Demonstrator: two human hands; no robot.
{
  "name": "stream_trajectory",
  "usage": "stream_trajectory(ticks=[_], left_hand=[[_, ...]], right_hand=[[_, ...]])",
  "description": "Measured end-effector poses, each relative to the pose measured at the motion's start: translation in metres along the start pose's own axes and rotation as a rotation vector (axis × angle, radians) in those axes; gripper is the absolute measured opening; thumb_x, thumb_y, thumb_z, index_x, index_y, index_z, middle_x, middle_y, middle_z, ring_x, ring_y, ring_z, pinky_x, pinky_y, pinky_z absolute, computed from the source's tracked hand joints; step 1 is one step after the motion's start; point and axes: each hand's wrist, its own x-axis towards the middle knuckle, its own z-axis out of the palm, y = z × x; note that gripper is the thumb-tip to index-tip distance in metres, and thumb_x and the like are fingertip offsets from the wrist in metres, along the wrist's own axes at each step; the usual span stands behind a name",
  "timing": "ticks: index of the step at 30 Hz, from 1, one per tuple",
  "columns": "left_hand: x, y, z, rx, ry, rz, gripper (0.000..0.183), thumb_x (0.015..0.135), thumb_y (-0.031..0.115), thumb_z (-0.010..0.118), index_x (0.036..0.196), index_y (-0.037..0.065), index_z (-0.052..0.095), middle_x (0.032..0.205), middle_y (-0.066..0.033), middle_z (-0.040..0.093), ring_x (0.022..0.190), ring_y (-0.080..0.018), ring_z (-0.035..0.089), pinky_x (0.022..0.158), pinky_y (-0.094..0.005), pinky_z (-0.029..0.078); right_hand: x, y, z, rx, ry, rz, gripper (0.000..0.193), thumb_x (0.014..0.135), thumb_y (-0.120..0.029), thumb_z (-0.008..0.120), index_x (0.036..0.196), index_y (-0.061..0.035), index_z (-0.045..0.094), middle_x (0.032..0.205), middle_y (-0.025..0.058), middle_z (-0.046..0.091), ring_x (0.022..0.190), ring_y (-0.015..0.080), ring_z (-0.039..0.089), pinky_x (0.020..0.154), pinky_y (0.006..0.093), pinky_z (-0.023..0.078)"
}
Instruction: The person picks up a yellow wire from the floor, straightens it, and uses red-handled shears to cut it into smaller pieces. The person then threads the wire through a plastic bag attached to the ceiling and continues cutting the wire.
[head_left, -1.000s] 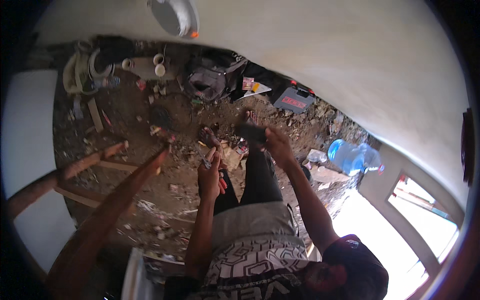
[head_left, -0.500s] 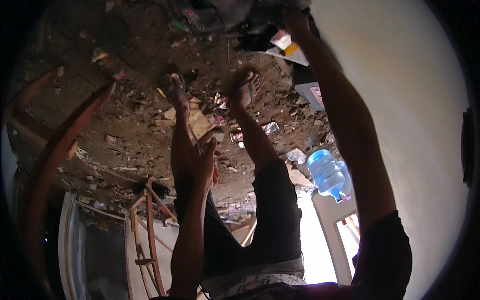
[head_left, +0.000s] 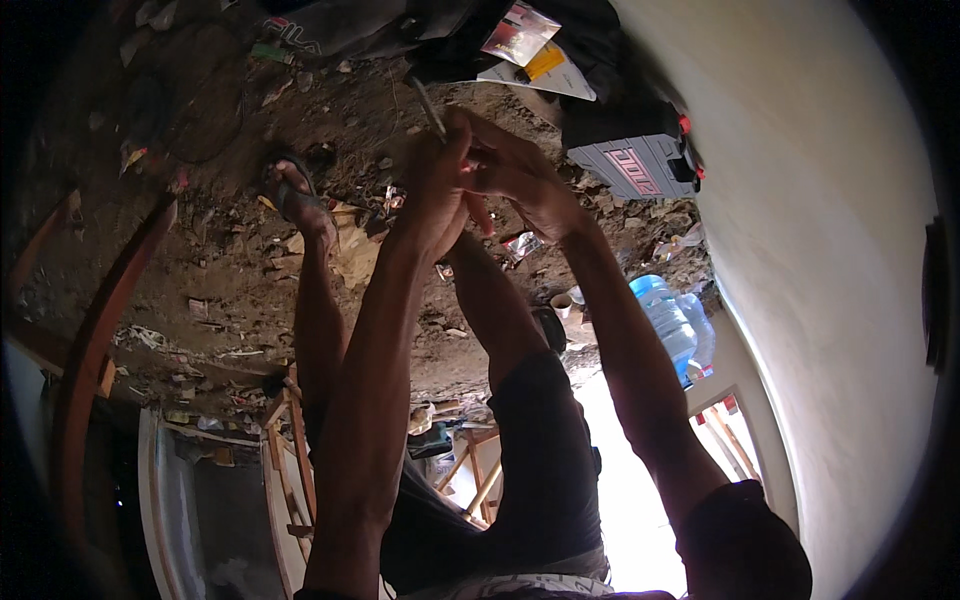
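Both my hands meet in front of me, above the littered dirt floor. My left hand [head_left: 437,205] is closed round a slim tool [head_left: 430,108]; its narrow grey shaft points up and away past my thumb, and its grip is hidden in my palm. My right hand [head_left: 535,190] comes in from the right, its fingers bent and touching my left hand near the fingertips. Whatever those fingers pinch is hidden. Beyond them lie a dark bag [head_left: 385,35], a small printed packet [head_left: 520,35] and a yellow object [head_left: 545,62] on a white sheet.
A black and grey toolbox [head_left: 630,165] with red latches stands against the pale wall [head_left: 800,200]. Large blue water bottles [head_left: 665,315] lie nearer, beside a paper cup [head_left: 561,304]. Curved wooden bars [head_left: 115,300] rise at the left. Scraps and rubble cover the dirt floor [head_left: 230,270].
My right hand has drawn back from the dark bag and joined my left. The left hand has risen forward with the tool. My right foot has moved back.
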Motion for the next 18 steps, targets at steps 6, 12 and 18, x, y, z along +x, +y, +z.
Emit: stream_trajectory(ticks=[6, 12, 18], left_hand=[[0.022, -0.005, 0.012, 0.082, 0.162, -0.184, 0.049, 0.100, 0.053, 0.049, 0.129, 0.014, 0.049, 0.116, -0.0075, 0.058, 0.102, -0.0190, 0.060, 0.085, -0.0411, 0.052], [0.054, 0.023, 0.014, 0.518, 0.155, 0.064, 0.043, 0.103, 0.042, 0.044, 0.105, 0.002, 0.060, 0.082, -0.0131, 0.060, 0.072, -0.0253, 0.061, 0.069, -0.0425, 0.050], [0.113, 0.019, -0.010, 1.159, 0.741, 0.388, 0.038, 0.089, 0.018, 0.061, 0.117, -0.007, 0.055, 0.113, -0.0272, 0.060, 0.103, -0.0419, 0.060, 0.083, -0.0489, 0.051]], right_hand=[[-0.002, 0.035, -0.024, -0.222, 0.009, -0.107, 0.071, 0.082, -0.008, 0.062, 0.148, 0.0005, 0.035, 0.136, 0.0184, 0.051, 0.123, 0.0265, 0.052, 0.106, 0.0388, 0.041], [0.013, 0.064, -0.052, -0.030, 0.361, 0.061, 0.046, 0.097, -0.022, 0.053, 0.138, -0.0028, 0.043, 0.112, 0.0158, 0.066, 0.092, 0.0186, 0.067, 0.067, 0.0318, 0.056], [0.030, 0.046, -0.043, 0.445, 0.468, -0.169, 0.045, 0.089, -0.004, 0.051, 0.134, -0.0066, 0.044, 0.106, 0.0111, 0.062, 0.099, 0.0239, 0.063, 0.081, 0.0388, 0.054]])
